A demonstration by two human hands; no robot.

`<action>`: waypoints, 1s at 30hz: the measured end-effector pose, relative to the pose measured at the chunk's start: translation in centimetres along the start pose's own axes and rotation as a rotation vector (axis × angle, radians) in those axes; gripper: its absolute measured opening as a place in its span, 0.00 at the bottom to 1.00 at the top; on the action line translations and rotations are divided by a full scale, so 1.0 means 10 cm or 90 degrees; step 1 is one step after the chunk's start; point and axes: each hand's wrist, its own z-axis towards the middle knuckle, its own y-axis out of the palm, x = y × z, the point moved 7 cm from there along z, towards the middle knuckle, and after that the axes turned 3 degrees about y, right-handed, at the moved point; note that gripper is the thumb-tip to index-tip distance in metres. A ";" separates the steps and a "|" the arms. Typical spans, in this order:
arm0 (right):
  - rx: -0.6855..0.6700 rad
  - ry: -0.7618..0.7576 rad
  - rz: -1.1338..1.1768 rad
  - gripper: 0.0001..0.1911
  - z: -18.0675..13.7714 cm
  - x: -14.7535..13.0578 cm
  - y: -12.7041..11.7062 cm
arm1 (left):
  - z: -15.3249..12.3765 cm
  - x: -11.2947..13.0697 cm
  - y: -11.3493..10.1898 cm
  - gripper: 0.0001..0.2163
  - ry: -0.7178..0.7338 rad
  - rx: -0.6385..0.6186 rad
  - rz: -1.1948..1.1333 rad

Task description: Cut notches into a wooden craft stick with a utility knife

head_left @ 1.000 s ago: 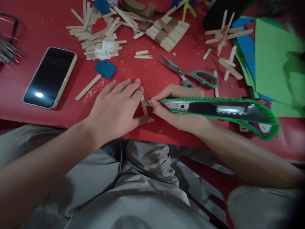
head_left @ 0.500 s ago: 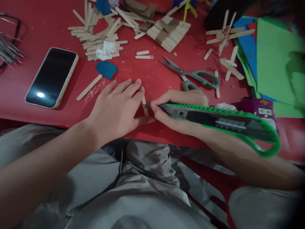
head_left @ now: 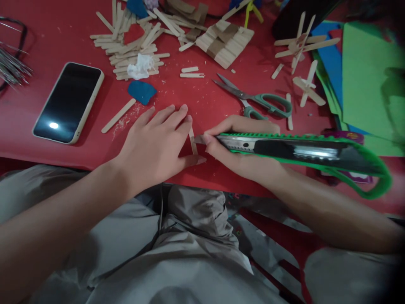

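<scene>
Red tabletop (head_left: 72, 38): pale shavings (head_left: 122, 121) lie beside the left hand (head_left: 155, 145).
Wooden stick (head_left: 193, 145): flat near the table's front edge, between left thumb and forefinger, partly covered.
Left grip: spread flat, apparently bearing on the stick's ends, not wrapped round it.
Right grip: right hand (head_left: 245, 164) pinches the green-edged cutter (head_left: 275, 147) close to its blade (head_left: 200, 139); blade contact with the stick cannot be confirmed.
Stick handling: judged light, stiff, liable to split; hold down both ends.
Cutter handling: judged rigid; grip behind the blade.
</scene>
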 end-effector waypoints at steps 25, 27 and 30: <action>0.006 -0.051 -0.084 0.06 -0.08 -0.06 0.03 | 0.01 0.02 -0.01 0.30 0.003 -0.004 -0.001; 0.009 -0.055 -0.100 0.06 -0.08 -0.08 0.02 | 0.00 0.02 -0.02 0.29 0.003 0.001 -0.009; -0.019 -0.036 -0.096 0.07 -0.09 -0.05 0.04 | 0.00 0.03 -0.03 0.28 0.013 0.024 -0.018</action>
